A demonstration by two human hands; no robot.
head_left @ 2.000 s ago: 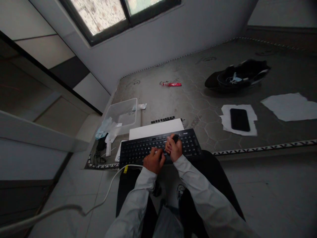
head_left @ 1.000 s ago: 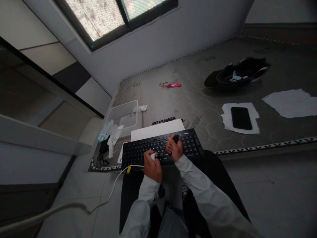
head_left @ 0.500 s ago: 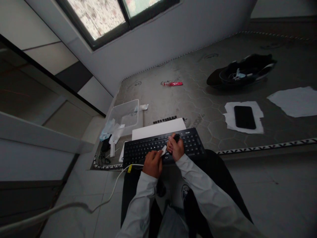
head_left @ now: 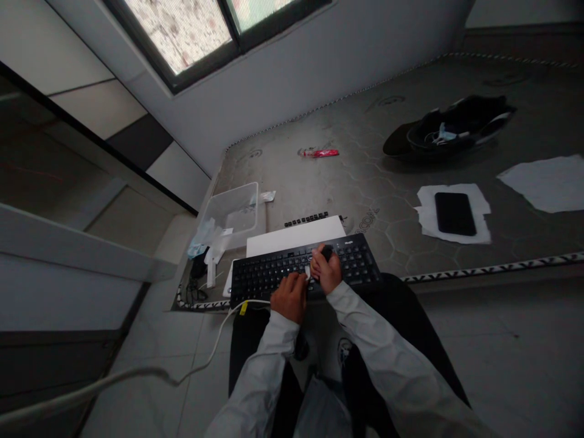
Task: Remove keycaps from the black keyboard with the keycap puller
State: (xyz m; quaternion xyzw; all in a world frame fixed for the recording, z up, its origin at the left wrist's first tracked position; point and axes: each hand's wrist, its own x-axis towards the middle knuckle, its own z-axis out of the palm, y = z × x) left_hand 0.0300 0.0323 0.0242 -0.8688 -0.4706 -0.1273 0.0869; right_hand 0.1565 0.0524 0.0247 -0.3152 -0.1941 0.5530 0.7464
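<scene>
A black keyboard (head_left: 255,277) lies tilted across my lap, against the front edge of the grey mat. My right hand (head_left: 327,274) is closed in a fist over its right half, around a black object (head_left: 327,251) whose rounded end sticks out above the fingers. My left hand (head_left: 291,296) rests at the keyboard's lower middle, its fingers pinching a small white piece (head_left: 307,272) that reaches toward my right fingers. Whether the white piece is cloth, paper or a tool tip, I cannot tell. Several loose black keycaps (head_left: 306,219) stand in a row beyond the keyboard.
Behind the keyboard is a white board (head_left: 296,236). A clear plastic box (head_left: 235,213) stands left, near a white cable (head_left: 205,364). Farther off lie a red packet (head_left: 319,153), an upturned cap (head_left: 449,131) and a phone (head_left: 455,214) on white paper.
My left hand has shifted slightly right, closer to my right hand, and the white piece now stands more upright between them. My right fist keeps its hold on the black object.
</scene>
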